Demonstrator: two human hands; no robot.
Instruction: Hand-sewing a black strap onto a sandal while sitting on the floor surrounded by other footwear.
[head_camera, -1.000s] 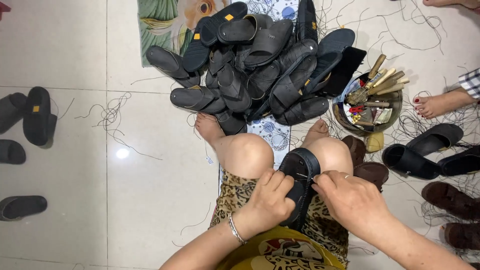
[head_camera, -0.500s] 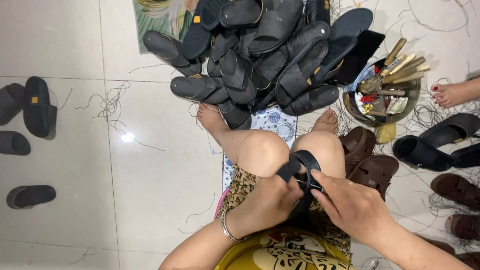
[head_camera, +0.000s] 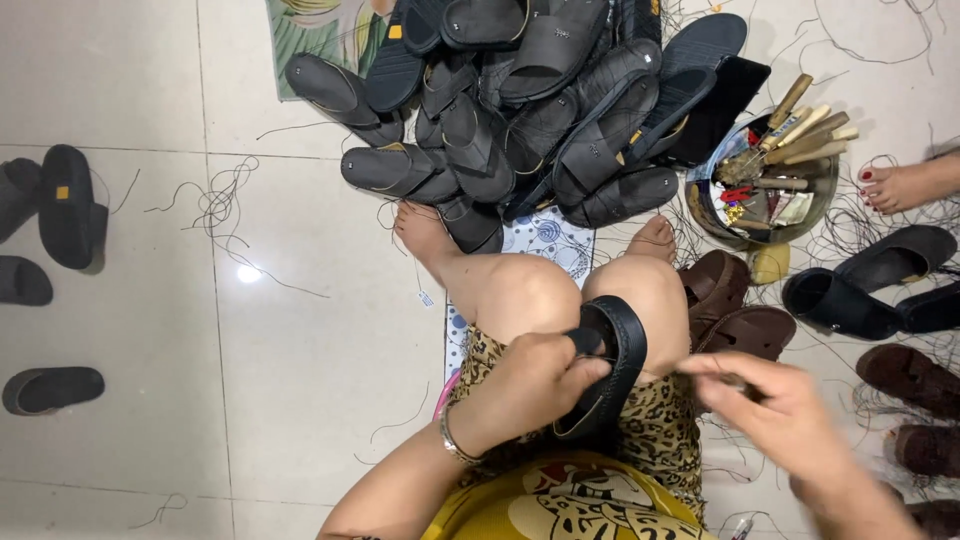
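Note:
I sit on the floor with a black sandal standing on edge on my lap, between my knees. My left hand grips it by the strap at its upper end; a bracelet is on that wrist. My right hand is off to the right of the sandal, blurred, fingers pinched on something thin that I cannot make out. A fine thread seems to run between the sandal and that hand.
A big pile of black sandals lies beyond my feet. A round tin of wooden-handled tools stands at right, with brown sandals and black ones near it. Another person's foot is at far right. Loose sandals and thread scraps lie at left.
My right hand has pulled away from the sandal to the right. The left hand keeps its grip on the strap. The view has shifted slightly.

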